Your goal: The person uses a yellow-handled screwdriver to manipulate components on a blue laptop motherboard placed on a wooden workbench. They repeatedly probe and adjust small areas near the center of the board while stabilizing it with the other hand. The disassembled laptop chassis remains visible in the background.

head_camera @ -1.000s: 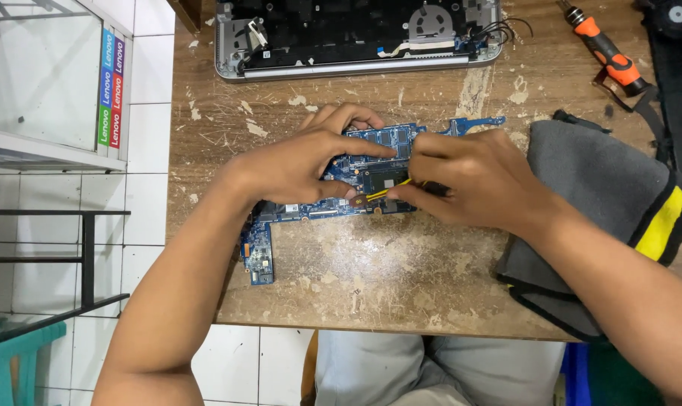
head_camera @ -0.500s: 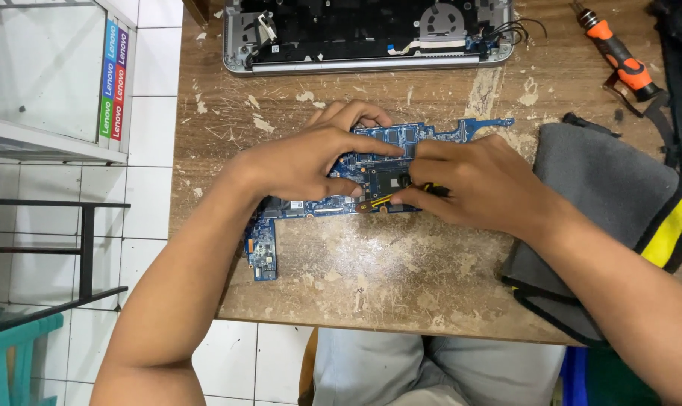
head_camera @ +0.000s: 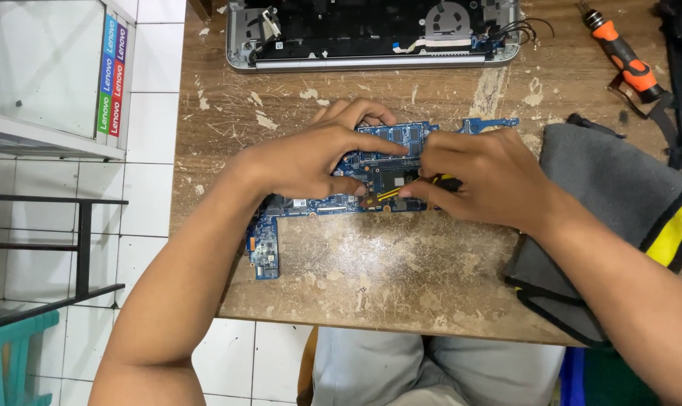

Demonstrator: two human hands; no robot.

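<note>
Worn table, bare front edge; hands' grip: left on board (blue); right pinching tool.

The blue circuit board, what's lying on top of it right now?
Both hands rest on the blue circuit board: the left hand presses its middle, the right hand holds a small yellow-and-black tool against it. The board beneath the hands is hidden.

bright, even light | soft shadows | sharp focus | edges perhaps slightly bowed
</note>
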